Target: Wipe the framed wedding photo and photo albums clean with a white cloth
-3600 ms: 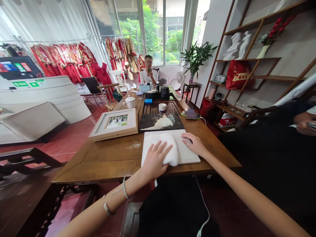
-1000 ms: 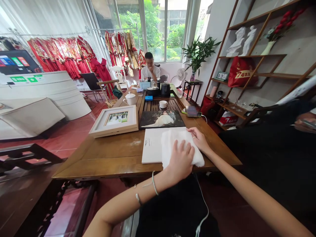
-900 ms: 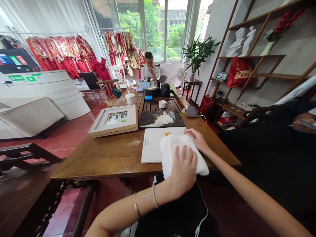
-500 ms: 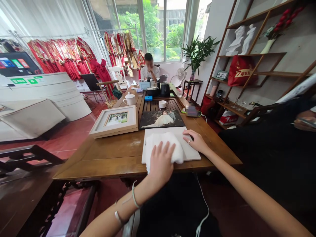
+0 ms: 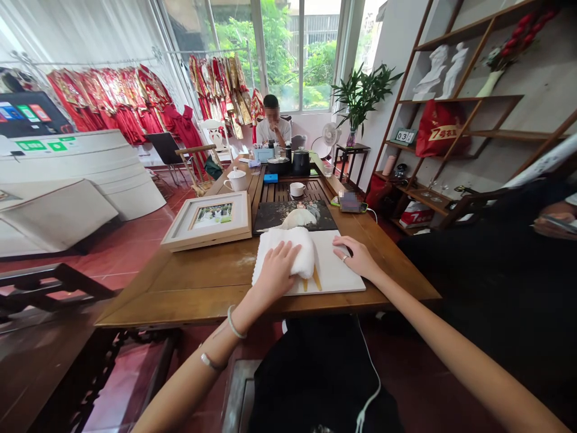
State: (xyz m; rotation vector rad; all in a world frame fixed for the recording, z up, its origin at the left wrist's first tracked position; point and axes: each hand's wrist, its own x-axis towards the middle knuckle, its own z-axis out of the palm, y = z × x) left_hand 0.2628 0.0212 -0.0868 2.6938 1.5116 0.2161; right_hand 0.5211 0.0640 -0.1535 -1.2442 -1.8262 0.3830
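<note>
A white board lies at the table's near edge, with two yellowish-tan streaks near its front. Bunched over its left part is a white towel. My left hand rests on the towel with its fingers curved over it, pressing it against the board. My right hand, a ring on one finger, holds the board at its right edge, fingertips on the upper surface. Just behind the board lies a dark wedding photo panel. A light wooden picture frame lies to the left, stacked on another.
Beyond the panel are a white cup, a lidded white mug, a blue box and a black pot. A phone with a cable lies right. One person sits opposite; another person's hand is at far right.
My left hand and the towel have moved left and slightly away across the board, uncovering the tan streaks. My right hand stays at the board's right edge.
</note>
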